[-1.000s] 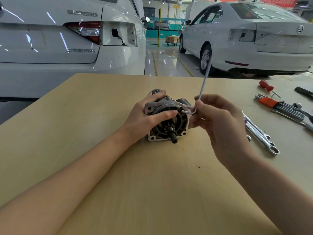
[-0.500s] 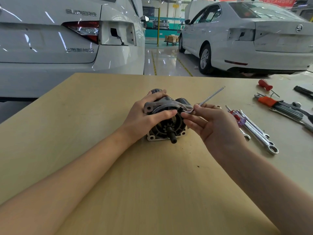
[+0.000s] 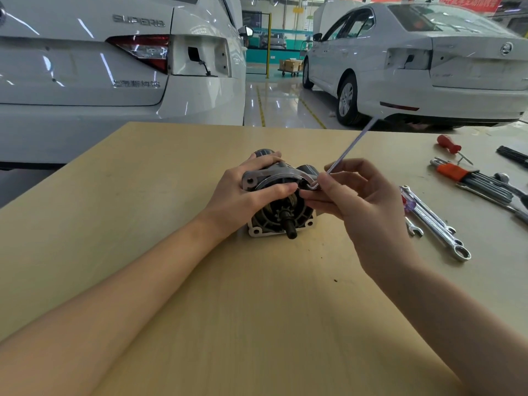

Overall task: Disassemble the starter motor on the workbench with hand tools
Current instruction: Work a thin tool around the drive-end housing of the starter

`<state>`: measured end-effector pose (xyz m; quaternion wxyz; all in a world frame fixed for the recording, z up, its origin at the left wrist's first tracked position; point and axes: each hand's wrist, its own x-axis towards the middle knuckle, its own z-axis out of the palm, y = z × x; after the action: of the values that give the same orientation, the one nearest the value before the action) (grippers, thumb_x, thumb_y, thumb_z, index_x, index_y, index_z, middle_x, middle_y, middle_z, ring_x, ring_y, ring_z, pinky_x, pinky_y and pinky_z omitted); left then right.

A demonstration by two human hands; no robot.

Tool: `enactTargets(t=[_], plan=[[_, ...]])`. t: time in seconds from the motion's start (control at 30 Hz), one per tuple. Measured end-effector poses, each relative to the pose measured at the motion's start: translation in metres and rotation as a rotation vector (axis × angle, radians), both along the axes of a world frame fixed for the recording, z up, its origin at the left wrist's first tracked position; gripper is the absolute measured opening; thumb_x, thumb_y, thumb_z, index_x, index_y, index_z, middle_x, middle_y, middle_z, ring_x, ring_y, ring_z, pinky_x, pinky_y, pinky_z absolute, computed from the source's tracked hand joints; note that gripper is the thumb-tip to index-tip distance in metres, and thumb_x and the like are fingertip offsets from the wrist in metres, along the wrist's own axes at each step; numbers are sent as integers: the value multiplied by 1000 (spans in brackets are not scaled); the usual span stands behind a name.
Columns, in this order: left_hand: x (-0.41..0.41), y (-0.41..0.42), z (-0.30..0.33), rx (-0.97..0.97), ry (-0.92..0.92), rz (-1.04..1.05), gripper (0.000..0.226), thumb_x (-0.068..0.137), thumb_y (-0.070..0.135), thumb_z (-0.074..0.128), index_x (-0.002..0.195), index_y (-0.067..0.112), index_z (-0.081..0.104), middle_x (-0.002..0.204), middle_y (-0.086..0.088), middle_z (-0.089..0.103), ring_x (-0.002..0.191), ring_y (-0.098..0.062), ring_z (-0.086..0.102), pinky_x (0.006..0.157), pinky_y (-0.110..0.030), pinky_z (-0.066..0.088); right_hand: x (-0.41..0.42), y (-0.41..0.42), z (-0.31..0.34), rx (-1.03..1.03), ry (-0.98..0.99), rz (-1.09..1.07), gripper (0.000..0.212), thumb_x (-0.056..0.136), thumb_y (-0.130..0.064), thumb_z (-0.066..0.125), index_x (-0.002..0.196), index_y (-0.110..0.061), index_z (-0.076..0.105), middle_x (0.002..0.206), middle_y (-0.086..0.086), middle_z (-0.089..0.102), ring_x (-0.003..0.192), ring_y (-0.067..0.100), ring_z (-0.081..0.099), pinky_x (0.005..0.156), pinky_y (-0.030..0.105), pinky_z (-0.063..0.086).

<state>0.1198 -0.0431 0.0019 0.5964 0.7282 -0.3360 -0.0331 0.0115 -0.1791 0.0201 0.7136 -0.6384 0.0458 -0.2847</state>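
Grey cast-metal motor (image 3: 281,207), lying on its side on the surface (image 3: 257,310), shaft end toward the viewer.

Left hand (image 3: 245,195): clasped over the motor's top and left flank; thumb laid across the front housing, fingers curled over the far side. Fingertips hidden behind the body.

Right hand (image 3: 363,207): just right of the motor, pinching the bend of a hex key (image 3: 347,151) between thumb and forefinger. Remaining fingers loosely spread, reaching toward the motor face. Short leg of the key points into the housing's upper right edge; the tip and whatever it meets are covered by the fingers, so engagement cannot be told. Long leg slants up and away to the right, blurred along its length.

Motor, condition: dark ribbed front face with a toothed pinion and stub shaft projecting; pale flange with mounting ears at the lower corners and one at upper left; bright ring round the face; a second dark cylinder behind the right hand's fingertips, mostly hidden.

Right of the right hand, on the surface: chrome spanners (image 3: 437,224), partly overlapping; farther off, an orange-held key set (image 3: 471,178) and a red screwdriver (image 3: 450,145). Tools at the far right edge are cut off.
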Motion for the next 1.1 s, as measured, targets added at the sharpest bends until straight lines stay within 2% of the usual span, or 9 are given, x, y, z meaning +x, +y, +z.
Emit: enactTargets(t=[0.1,0.2,0.27,0.47,0.57,0.67,0.83,0.97,1.1], plan=[[1,0,-1,0,0,8,53,79,25,74,129,14,60,135,4,57,131,-10,46,111,-35,37,4,2,-3,-234,-73,-67,11,87,-2,66,89,-12,64,77,8,69,68,17,73,60,23,56],[2,0,-2,-9,-10,0,47,81,20,73,126,13,61,127,2,61,116,-3,56,97,-18,46,9,3,-10,-639,-175,-200,15,85,-4,69,92,-17,73,76,4,67,69,16,67,59,29,53],[2,0,-2,-18,-5,-8,47,82,14,72,128,11,59,127,2,60,113,0,57,92,-13,46,12,2,-15,-894,-263,-235,18,85,-3,69,99,-11,75,81,5,62,68,12,56,59,20,45],[4,0,-1,-5,-23,-14,54,81,13,72,132,12,56,131,0,57,119,-3,53,99,-14,42,13,-3,-18,-1036,-297,-224,21,85,0,68,103,-10,75,85,6,58,72,10,52,63,15,41],[4,0,-3,-17,-4,-5,52,79,21,76,128,13,59,131,3,58,119,-4,55,98,-17,45,10,1,-15,-871,-235,-221,14,86,-2,67,95,-10,74,85,2,61,73,10,56,64,20,48],[2,-2,-3,-23,2,-2,54,76,27,78,125,14,62,129,7,59,115,-2,57,94,-16,47,4,5,-11,-450,-91,-152,15,90,-2,61,85,-16,66,76,-3,62,66,13,58,61,32,52],[1,-1,-2,4,-15,-3,49,78,25,74,124,14,62,128,3,59,117,-6,56,97,-15,43,2,4,-6,167,70,16,13,94,1,51,84,-7,56,70,6,57,57,16,58,53,27,51],[1,-1,-1,20,-29,10,46,79,23,75,123,15,63,129,6,60,119,4,52,97,-8,38,7,0,-5,426,87,62,11,93,5,51,86,-3,51,59,6,63,60,23,68,56,27,56],[-1,0,1,13,-21,-2,47,78,25,74,122,15,63,128,7,60,117,2,54,100,-16,41,8,-1,-6,489,78,113,8,93,6,51,90,-2,50,63,11,69,71,30,73,61,28,58]])
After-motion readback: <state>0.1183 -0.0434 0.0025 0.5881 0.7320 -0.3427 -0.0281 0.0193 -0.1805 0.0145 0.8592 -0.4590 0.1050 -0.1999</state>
